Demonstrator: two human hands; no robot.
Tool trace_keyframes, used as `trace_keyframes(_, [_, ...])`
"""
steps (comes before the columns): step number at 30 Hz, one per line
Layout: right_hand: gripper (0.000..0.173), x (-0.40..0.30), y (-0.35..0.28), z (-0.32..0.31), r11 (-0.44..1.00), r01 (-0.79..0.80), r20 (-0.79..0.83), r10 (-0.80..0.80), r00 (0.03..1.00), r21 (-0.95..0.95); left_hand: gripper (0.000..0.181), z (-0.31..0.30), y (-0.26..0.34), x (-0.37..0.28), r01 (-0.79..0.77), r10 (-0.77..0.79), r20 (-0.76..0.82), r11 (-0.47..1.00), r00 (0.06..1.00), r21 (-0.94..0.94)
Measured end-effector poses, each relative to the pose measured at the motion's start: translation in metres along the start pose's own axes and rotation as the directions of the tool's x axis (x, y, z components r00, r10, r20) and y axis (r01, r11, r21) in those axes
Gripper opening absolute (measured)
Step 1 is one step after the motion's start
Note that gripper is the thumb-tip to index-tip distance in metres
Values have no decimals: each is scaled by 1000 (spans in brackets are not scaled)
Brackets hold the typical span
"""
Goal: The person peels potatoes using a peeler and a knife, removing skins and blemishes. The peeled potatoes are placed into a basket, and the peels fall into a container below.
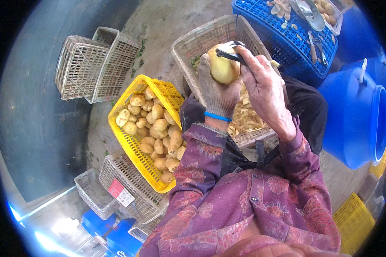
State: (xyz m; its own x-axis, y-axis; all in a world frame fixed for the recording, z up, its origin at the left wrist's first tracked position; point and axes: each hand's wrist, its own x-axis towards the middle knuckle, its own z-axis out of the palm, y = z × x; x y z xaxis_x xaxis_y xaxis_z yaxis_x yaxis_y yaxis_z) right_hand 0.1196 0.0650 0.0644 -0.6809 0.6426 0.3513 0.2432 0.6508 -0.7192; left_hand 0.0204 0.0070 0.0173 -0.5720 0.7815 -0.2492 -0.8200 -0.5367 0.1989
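Observation:
A large, partly peeled potato (223,68) rests in my left hand (219,91), which wears a knitted work glove with a blue cuff edge. My bare right hand (264,85) grips a black-handled vegetable peeler (229,55), its head lying against the upper part of the potato. Pale flesh shows on the side facing me. Both hands are above a grey plastic crate (193,41) between my knees, with potato peelings (246,117) heaped inside it. The peeler's blade is partly hidden by its frame and my fingers.
A yellow crate (125,162) of unpeeled potatoes (154,125) stands at my left. On an upturned blue crate (289,38) at the upper right lie a glove (280,9) and a knife (312,48). A blue barrel (347,115) is at my right; grey crates (83,67) stand by the wall.

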Motion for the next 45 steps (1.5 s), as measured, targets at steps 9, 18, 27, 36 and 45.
trace_keyframes(9, [53,-82,-9,25,995,-94,15,93,996,46,71,7,5,15,-114,82,-309,990,948,-88])
trace_keyframes(18, [42,-13,0,16,995,-40,-29,43,999,96,55,2,1,0,-70,70,-75,998,995,-2])
trace_keyframes(27, [44,-74,-13,-3,983,-145,63,139,988,116,57,2,6,14,-17,11,-37,986,999,-165])
trace_keyframes(36, [43,-24,-7,-7,1000,9,36,-8,999,-21,64,-1,7,4,-1,-2,62,999,998,38])
trace_keyframes(45, [39,20,11,-19,994,93,123,-98,988,51,53,13,8,2,-23,23,2,988,1000,154])
